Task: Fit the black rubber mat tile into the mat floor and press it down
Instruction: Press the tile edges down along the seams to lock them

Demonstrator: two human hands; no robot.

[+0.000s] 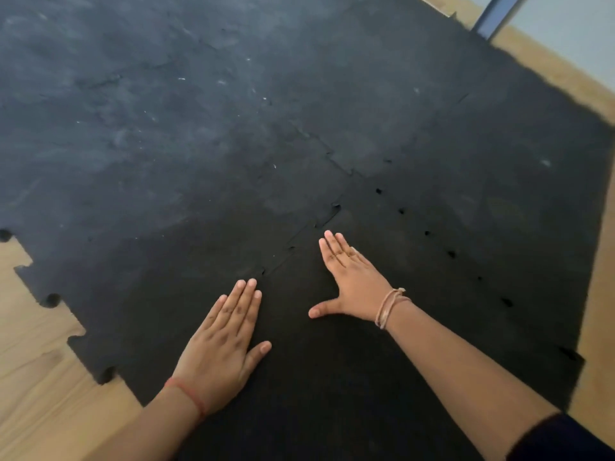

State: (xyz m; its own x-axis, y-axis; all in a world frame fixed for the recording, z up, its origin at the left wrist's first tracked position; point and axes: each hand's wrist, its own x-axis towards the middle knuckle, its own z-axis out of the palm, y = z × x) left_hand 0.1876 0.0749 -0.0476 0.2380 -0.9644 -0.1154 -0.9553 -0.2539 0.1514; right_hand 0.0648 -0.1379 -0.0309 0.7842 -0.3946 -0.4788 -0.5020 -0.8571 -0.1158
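Note:
The black rubber mat tile [382, 367] lies flat in the near corner of the mat floor [206, 134], its toothed edges meeting the neighbouring tiles. The left seam [293, 247] shows a slightly raised tab near its far end. The right seam shows as a row of small dark gaps [427, 233]. My left hand [223, 341] rests palm down with fingers together beside the left seam. My right hand [349, 277] lies flat on the tile, fingertips near the seam, thumb spread out. Neither hand holds anything.
Wooden floor [40, 387] shows at the left beyond the mat's jigsaw edge and along the right side [599, 294]. A blue-grey metal post [496, 15] stands at the top right by a pale wall. The far mat tiles look dusty grey.

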